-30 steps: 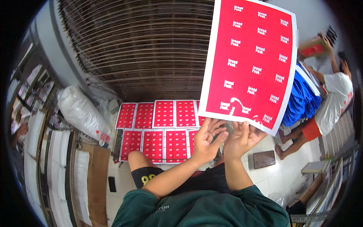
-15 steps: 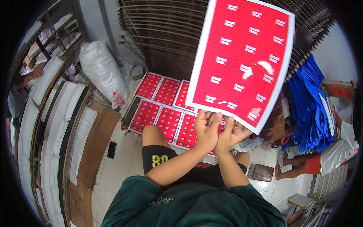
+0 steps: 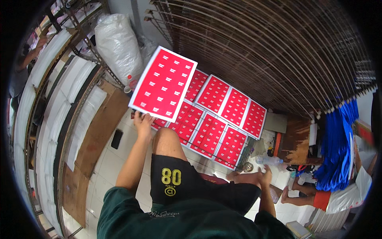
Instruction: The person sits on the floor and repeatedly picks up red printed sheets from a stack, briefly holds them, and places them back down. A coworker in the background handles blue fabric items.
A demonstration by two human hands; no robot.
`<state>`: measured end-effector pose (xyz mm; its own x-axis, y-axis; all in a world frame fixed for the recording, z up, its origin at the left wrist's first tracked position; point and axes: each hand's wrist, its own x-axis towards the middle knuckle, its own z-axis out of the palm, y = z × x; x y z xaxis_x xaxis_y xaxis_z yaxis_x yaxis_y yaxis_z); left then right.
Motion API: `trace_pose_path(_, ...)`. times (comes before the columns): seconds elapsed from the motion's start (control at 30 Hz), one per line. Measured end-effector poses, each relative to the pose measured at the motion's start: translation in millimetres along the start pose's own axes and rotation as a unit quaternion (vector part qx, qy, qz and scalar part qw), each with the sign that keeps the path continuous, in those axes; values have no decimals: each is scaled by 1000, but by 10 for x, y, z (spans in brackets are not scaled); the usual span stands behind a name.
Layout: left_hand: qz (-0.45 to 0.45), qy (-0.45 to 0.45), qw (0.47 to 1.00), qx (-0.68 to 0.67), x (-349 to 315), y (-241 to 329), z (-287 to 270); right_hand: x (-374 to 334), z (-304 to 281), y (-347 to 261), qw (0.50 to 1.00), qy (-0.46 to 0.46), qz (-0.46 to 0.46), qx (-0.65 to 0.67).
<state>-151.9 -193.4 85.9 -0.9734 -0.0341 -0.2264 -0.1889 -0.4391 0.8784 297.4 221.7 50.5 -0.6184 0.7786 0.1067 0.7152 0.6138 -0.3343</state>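
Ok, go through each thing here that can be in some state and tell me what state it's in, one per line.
Left hand: gripping the lower edge of a sheet.
Red printed sheet: held up, tilted above the floor.
Right hand: empty, by the right knee.
Red sheets on the floor: lying flat in two rows.
Plastic bottle: lying on its side.

Red printed sheets (image 3: 223, 119) cover the tiled floor (image 3: 115, 163).

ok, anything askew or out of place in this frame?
Mostly tidy. The red printed sheets on the floor lie in neat rows. The one exception is the sheet in the left hand: that held sheet sits tilted against the grid and overlaps its left end. The right hand is low by the floor, holding nothing. No spills or visible damage.
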Motion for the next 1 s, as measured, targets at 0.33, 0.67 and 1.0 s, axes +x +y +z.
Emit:
trace_pose_path(0.33,-143,11,985,93,1961,-1399,608,67,32,154,976,-92,191,-57)
trace_pose_path(0.67,-81,116,972,186,2650,-3141,1042,198,192,601,975,-114,184,-47)
trace_pose_path(1.0,3,135,962,237,3165,-4228,428,392,172,672,976,-164,138,-39)
